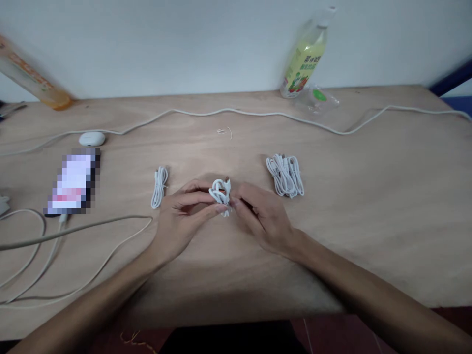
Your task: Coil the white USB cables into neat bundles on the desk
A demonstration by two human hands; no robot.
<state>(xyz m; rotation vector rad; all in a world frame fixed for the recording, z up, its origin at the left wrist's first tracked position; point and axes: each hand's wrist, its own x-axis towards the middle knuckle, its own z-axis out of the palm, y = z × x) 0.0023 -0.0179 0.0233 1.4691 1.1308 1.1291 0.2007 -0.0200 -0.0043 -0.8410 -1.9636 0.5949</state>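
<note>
My left hand (pixel 186 209) grips a coiled white cable (pixel 220 191) between thumb and fingers, just above the table. Close against the coil's right side, my right hand (pixel 263 211) is closed in a pinch; whatever is between its fingertips is too small to make out. A single bundled white cable (pixel 159 188) lies just left of my left hand. Beyond my right hand rests a group of bundled white cables (pixel 285 175). Farther back are small thin white pieces (pixel 224 132), like short ties.
On the left, a phone (pixel 73 182) is plugged into a cord, with a white oval case (pixel 92 138) behind it. A long white cord (pixel 228 111) crosses the table's back. Two bottles, one orange (pixel 40 81) and one yellow-green (pixel 305 61), stand near the wall beside crumpled clear plastic (pixel 317 100).
</note>
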